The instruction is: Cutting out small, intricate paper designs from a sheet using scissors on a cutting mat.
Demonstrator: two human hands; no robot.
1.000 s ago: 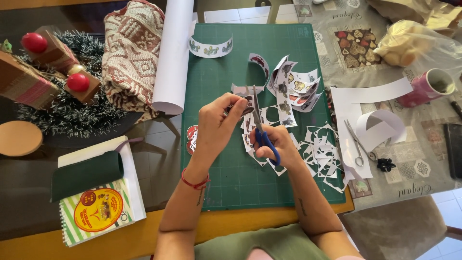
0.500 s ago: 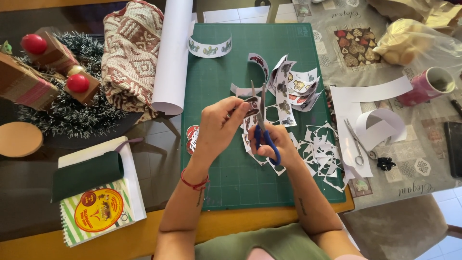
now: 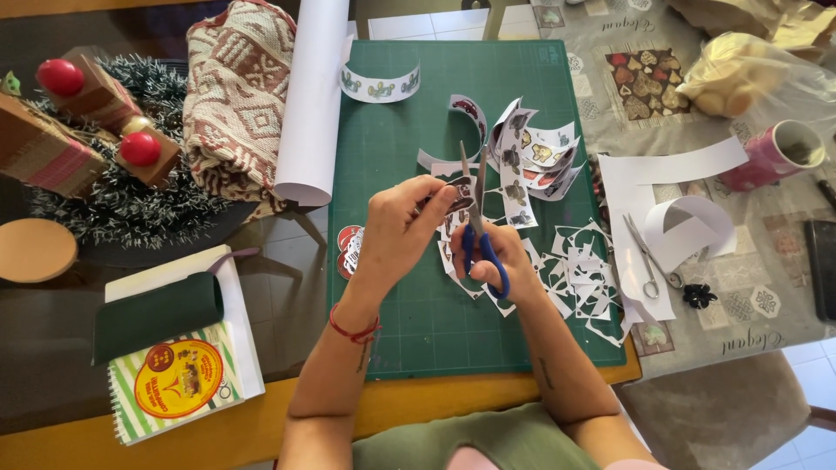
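- Above the green cutting mat [image 3: 409, 296], both hands close together; left hand [image 3: 402, 228] pinching a small printed paper piece [image 3: 456, 205], right hand [image 3: 500, 261] clamped in the blue loops of scissors [image 3: 478, 218], blades up and a little open at the paper.
- Free mat in front of the hands, toward the near table [image 3: 261, 426] edge; also bare mat at upper left.
- Right of the hands, heap of thin white offcuts [image 3: 582, 270], jagged; behind, curled printed sheets [image 3: 533, 157].
- Left mat edge touched by a white paper roll [image 3: 312, 96]; beside it a woven patterned cloth [image 3: 233, 87].
- Second scissors [image 3: 649, 259], metal, on white sheets at right.
- Pink mug [image 3: 775, 157] far right, contents not clear.
- Clear bag [image 3: 740, 78] with pale round things inside.
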